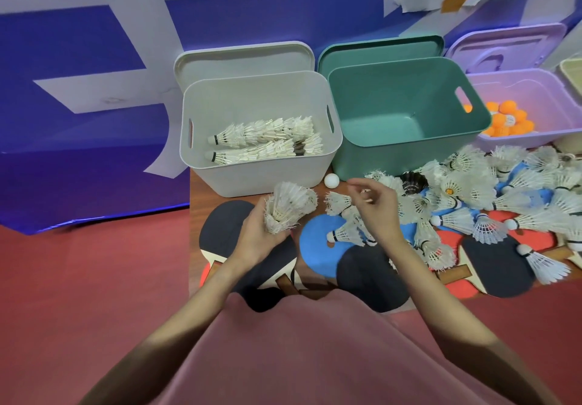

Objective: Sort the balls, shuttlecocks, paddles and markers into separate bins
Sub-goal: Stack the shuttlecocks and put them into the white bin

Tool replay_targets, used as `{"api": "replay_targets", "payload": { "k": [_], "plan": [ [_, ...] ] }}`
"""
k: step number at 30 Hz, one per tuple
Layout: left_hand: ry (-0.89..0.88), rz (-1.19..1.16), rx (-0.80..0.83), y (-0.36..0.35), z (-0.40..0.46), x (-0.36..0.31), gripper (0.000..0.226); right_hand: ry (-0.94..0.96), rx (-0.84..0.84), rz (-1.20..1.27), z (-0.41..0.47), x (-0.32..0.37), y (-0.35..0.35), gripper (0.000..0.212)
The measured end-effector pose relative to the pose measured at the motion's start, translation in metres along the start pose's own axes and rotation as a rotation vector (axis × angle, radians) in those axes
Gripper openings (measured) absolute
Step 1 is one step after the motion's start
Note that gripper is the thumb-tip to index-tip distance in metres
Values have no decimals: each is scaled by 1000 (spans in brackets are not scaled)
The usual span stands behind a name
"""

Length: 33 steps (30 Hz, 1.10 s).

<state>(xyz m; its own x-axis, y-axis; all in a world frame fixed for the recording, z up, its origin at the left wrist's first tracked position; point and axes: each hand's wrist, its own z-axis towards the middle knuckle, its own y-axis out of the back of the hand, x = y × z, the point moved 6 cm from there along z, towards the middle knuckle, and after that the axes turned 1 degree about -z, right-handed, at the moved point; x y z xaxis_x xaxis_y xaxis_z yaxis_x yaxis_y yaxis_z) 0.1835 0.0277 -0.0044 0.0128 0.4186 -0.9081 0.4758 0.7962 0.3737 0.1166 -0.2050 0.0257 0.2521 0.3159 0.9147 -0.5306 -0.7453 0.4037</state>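
Note:
My left hand (258, 237) grips a stack of white shuttlecocks (288, 206), feathers pointing up toward the bins. My right hand (376, 207) hovers just to the right, fingers curled, pinching a single shuttlecock (338, 203) by its base. The white bin (261, 171) behind holds two long rows of nested shuttlecocks (267, 140). The green bin (406, 140) shows only its bare floor. A purple bin (535, 89) holds orange balls (507, 119). A pile of loose shuttlecocks (491, 190) covers the table's right side, lying over several paddles (368, 272). One white ball (331, 180) lies between the white and green bins.
Bin lids lean against the wall behind each bin. A blue paddle (318, 244) and a black paddle (223, 225) lie by my hands. The table's left edge drops to a red floor (94, 278). A fourth bin's corner (571, 70) shows at far right.

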Motion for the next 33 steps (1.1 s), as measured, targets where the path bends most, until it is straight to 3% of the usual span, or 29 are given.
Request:
{"api": "replay_targets", "payload": {
  "k": [2, 5, 7, 12, 15, 16, 18, 22, 26, 29, 33],
  "plan": [
    [33, -4, 2, 1, -3, 7, 53, -163, -31, -156, 0, -31, 11, 16],
    [56, -1, 14, 1, -9, 14, 54, -324, 114, -396, -17, -69, 7, 28],
    [56, 10, 15, 2, -12, 17, 54, -319, 184, -505, -29, -76, -1, 32],
    [54, 23, 18, 3, -14, 18, 55, -205, 162, -638, -31, -59, -9, 35],
    [43, 15, 9, 5, -14, 16, 55, -140, 179, -850, -26, -54, -10, 10],
    [38, 14, 3, 6, -14, 15, 55, -138, 180, -907, -24, -55, -8, 10],
    [32, 15, -8, 8, -14, 14, 56, -132, 179, -959, -21, -54, 0, 30],
    [23, 30, 3, 9, -13, 15, 57, 52, -17, -754, -15, -23, 22, 13],
    [22, 63, 34, 5, -11, 11, 54, 274, -109, -241, -25, 34, 24, 6],
    [3, 78, 48, 0, -9, 6, 57, 366, -41, -80, -31, 59, 12, 4],
    [-23, 96, 71, -6, -6, 4, 55, 399, 117, -77, -36, 62, -13, 5]
  ]
}}
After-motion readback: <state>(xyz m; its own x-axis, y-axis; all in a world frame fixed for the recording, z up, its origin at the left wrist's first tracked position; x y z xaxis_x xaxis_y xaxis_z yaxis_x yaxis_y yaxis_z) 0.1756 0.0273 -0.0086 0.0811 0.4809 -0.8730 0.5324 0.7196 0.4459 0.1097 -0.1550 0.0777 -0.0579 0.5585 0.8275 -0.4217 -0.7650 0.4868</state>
